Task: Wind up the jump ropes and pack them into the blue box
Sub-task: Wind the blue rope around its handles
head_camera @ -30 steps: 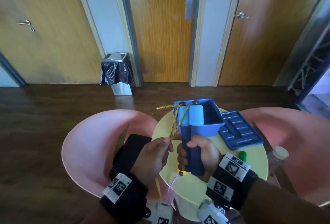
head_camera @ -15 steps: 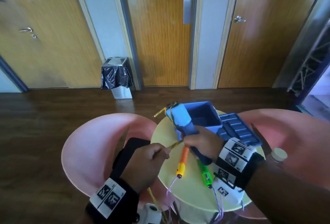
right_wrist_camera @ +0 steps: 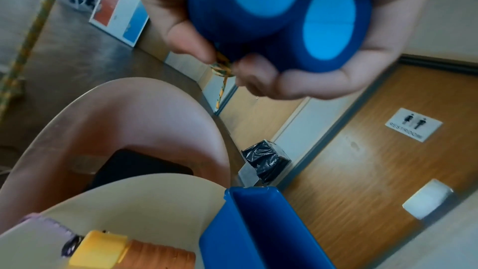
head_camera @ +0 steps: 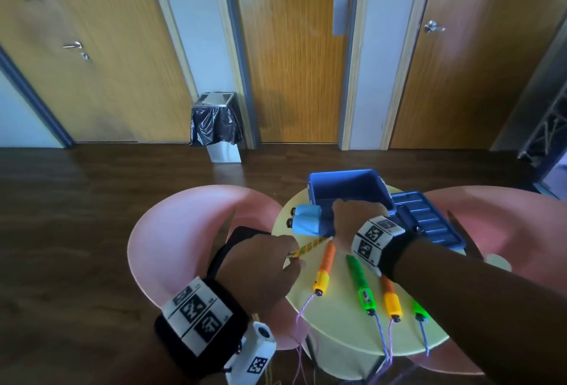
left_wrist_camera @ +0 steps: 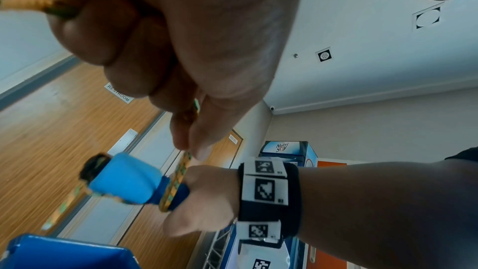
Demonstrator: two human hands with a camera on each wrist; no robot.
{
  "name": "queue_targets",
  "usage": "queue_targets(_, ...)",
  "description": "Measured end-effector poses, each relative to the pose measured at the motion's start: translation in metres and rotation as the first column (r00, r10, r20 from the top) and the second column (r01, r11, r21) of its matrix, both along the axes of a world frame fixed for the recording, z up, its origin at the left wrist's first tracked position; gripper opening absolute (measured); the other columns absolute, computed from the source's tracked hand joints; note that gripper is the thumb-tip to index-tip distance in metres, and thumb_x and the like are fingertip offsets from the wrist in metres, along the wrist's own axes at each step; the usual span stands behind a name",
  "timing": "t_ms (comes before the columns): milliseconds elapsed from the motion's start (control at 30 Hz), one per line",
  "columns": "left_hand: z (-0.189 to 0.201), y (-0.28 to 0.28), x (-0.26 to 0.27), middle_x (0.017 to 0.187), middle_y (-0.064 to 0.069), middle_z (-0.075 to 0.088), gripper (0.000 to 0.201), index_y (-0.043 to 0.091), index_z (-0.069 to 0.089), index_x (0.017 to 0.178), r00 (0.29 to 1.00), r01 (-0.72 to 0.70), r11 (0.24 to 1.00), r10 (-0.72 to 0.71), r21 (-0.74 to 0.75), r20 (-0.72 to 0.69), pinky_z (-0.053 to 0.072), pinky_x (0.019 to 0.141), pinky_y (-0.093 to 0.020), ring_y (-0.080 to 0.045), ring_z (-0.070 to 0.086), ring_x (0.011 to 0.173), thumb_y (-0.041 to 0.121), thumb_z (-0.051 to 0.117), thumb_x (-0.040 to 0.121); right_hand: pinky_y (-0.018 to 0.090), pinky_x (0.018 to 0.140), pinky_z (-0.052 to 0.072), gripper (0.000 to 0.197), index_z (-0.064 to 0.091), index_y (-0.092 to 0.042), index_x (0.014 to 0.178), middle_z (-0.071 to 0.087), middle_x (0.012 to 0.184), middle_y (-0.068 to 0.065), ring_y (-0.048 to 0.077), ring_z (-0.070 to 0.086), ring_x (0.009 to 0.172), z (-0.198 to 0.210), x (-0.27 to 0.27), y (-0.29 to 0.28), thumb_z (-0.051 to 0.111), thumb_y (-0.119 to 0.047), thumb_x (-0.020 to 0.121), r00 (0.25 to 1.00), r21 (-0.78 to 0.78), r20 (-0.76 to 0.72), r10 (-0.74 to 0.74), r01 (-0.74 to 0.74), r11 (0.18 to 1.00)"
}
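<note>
Gripping the pair of blue handles (head_camera: 310, 223) side by side, the right hand (head_camera: 352, 220) is holding them level just in front of the blue box (head_camera: 346, 188), above the round desk (head_camera: 337, 317). The left hand (head_camera: 264, 265), nearer than the box, is pinching the yellow-green rope (head_camera: 306, 248) between thumb and fingers (left_wrist_camera: 181, 130), the rope running taut to the handles. Orange handles (head_camera: 325, 268) and green handles (head_camera: 360, 283) are lying on the desk nearer than the box; its lid (head_camera: 426, 220) is sitting to its right.

Public hallway: restroom sign (right_wrist_camera: 413, 124), doors (head_camera: 294, 56)
</note>
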State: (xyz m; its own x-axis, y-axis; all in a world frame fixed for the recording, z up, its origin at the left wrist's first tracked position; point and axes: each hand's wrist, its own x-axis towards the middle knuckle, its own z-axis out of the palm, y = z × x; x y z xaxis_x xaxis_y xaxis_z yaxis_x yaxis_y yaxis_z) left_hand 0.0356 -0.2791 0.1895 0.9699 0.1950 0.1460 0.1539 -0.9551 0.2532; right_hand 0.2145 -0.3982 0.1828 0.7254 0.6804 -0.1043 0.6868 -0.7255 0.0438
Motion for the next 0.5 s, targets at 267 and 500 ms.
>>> queue_targets(267, 0.022, 0.027, 0.017, 0.079, 0.002, 0.065, 0.031, 0.025, 0.057, 0.077, 0.991, 0.117, 0.99, -0.111, 0.079, -0.08, 0.042, 0.069, -0.031, -0.017, 0.058, 0.077, 0.052, 0.045, 0.086, 0.034, 0.07, 0.033, 0.021, 0.05, -0.022, 0.101, 0.053, 0.082, -0.006, 0.022, 0.055, 0.078, 0.001, -0.055, 0.005, 0.058, -0.031, 0.083, 0.95, -0.263, 0.094, 0.299, -0.266, 0.927)
queue_targets(500, 0.017, 0.056, 0.016, 0.083, 0.007, 0.07, 0.029, 0.029, 0.071, 0.088, 0.973, 0.075, 0.952, -0.135, -0.296, -0.189, 0.051, 0.083, -0.036, -0.008, 0.063, 0.081, 0.057, 0.062, 0.082, 0.033, 0.069, 0.039, 0.025, 0.048, -0.021, 0.097, 0.057, 0.084, -0.004, 0.022, 0.06, 0.076, 0.029, -0.087, -0.011, 0.062, -0.027, 0.077, 0.875, -0.243, 0.021, 0.484, -0.465, 0.851)
